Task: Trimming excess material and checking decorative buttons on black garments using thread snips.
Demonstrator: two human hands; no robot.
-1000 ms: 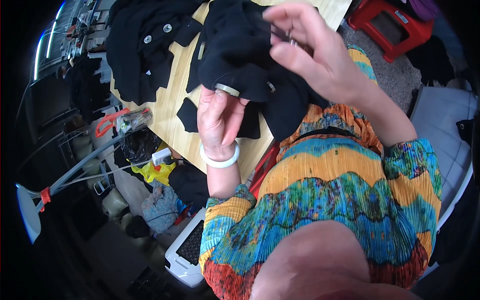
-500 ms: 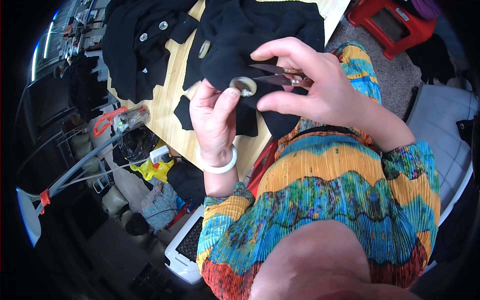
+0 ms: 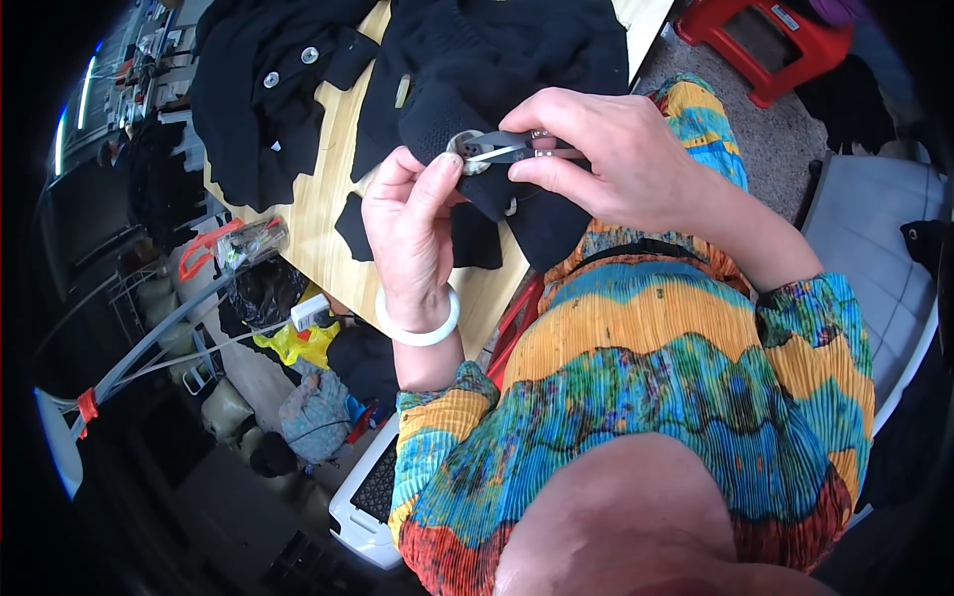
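Observation:
My left hand (image 3: 409, 214), a white bangle at its wrist, pinches the edge of a large round button (image 3: 463, 145) on a black knit garment (image 3: 447, 60). In my right hand (image 3: 621, 149) is a pair of thread snips (image 3: 515, 149), gripped between thumb and fingers. Their blades point left and lie across the button's face, close together; whether they touch it I cannot tell. A second button (image 3: 401, 91) shows edge-on farther up the same garment. To the left lies another black garment (image 3: 243, 119) with two round buttons on it.
Beneath the garments is a pale wooden table (image 3: 313, 238). A red plastic stool (image 3: 752, 45) stands at the far right, above a grey padded surface (image 3: 870, 248). Left of the table are a clear container (image 3: 250, 243), a yellow plastic bag (image 3: 308, 345) and a patterned cloth bundle (image 3: 316, 417).
My right hand has moved left and its fingers have closed in on the snips. The blades, apart before, are now closer together and over the button.

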